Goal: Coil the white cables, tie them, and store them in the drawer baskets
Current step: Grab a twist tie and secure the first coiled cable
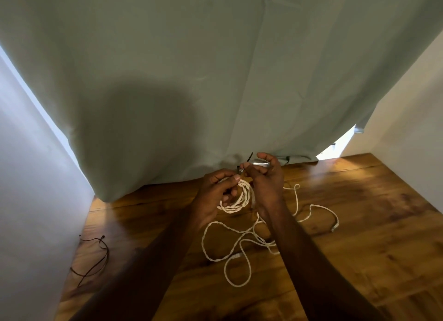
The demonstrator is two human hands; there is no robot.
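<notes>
A coil of white twisted cable hangs between my two hands, held up over the wooden floor. My left hand grips the coil's left side. My right hand pinches a thin dark tie at the top of the coil; its loose end sticks up. More white cable lies in loose loops on the floor below my forearms, with one plug end out to the right. No drawer or basket is in view.
A grey-green curtain hangs straight ahead down to the wooden floor. White walls close in on the left and right. A thin dark cord lies on the floor by the left wall.
</notes>
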